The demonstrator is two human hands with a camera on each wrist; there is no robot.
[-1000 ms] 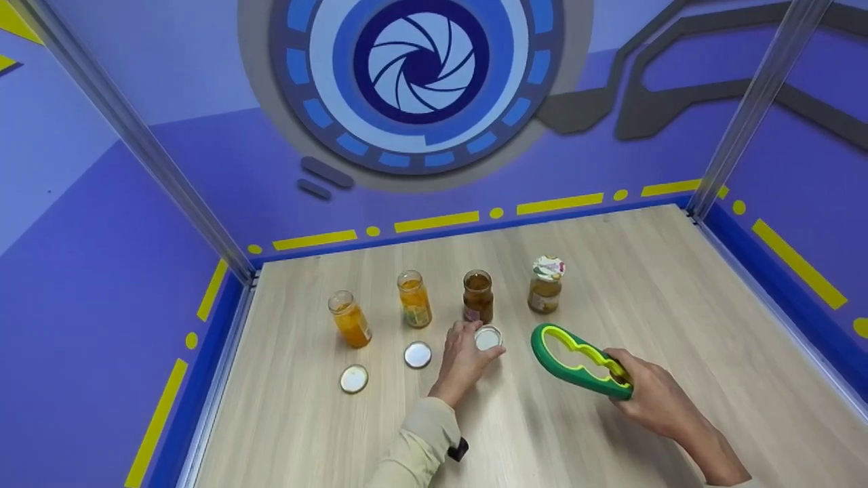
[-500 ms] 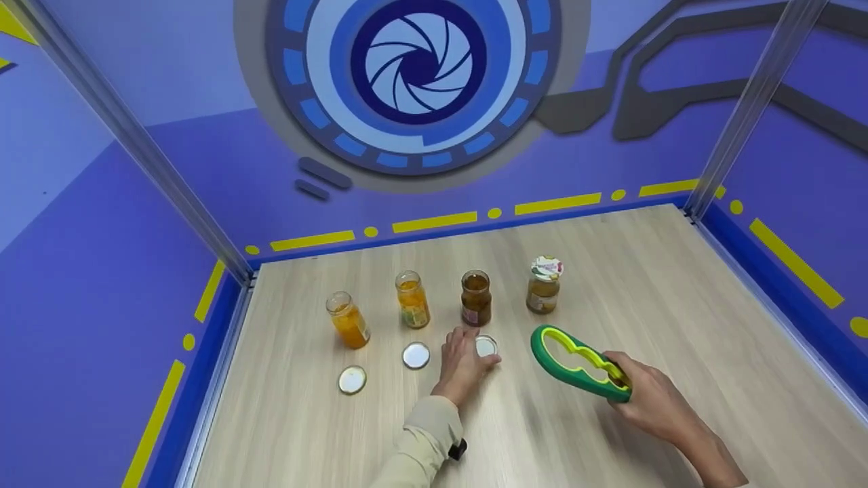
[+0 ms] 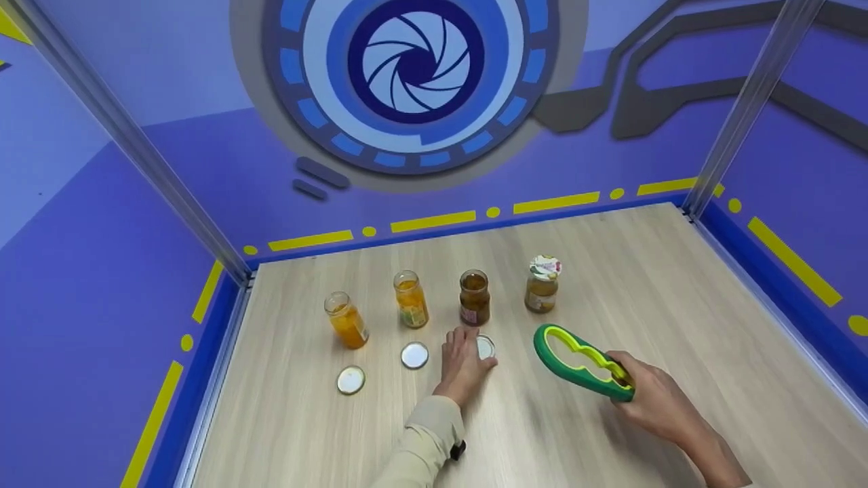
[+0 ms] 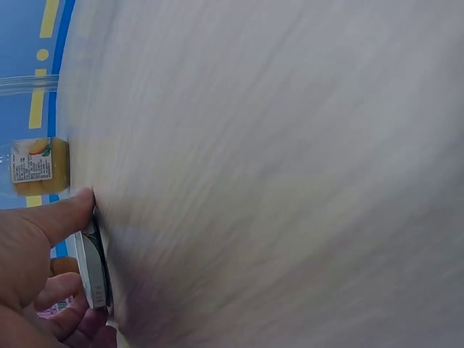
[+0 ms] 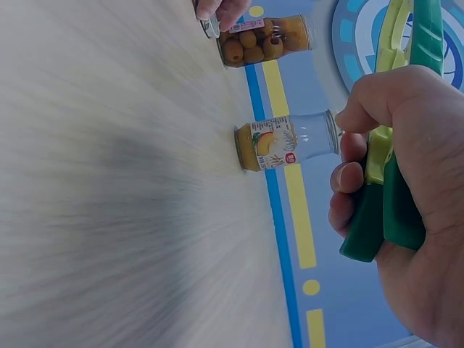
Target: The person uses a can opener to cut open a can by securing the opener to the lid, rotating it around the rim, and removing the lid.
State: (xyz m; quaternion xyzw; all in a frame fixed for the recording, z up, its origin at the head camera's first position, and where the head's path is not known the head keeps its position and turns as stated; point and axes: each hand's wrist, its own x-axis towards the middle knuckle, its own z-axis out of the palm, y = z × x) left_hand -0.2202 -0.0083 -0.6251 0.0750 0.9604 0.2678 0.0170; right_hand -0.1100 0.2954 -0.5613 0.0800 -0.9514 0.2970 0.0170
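Observation:
My left hand (image 3: 462, 366) holds a jar lid (image 3: 485, 347) by its edge between thumb and fingers, down at the tabletop in front of an uncovered brown jar (image 3: 475, 298). In the left wrist view the lid (image 4: 92, 268) stands edge-on, its underside facing up in the head view. My right hand (image 3: 654, 400) grips a green and yellow jar opener (image 3: 575, 377) by its handle, raised over the table at the right. Behind the opener stands a jar with a patterned lid (image 3: 545, 267), its fruit label (image 5: 273, 142) showing in the right wrist view.
Two uncovered jars of orange contents, one at the far left (image 3: 349, 327) and one beside it (image 3: 411, 305), share the row. Two lids lie before them, a left one (image 3: 350, 380) and a right one (image 3: 414, 355). Blue-purple panels (image 3: 203, 169) wall in the wooden table (image 3: 285, 420).
My left hand has moved slightly toward me with the lid, lowering it to the table away from the brown jar. My right hand and the jar opener have stayed nearly still.

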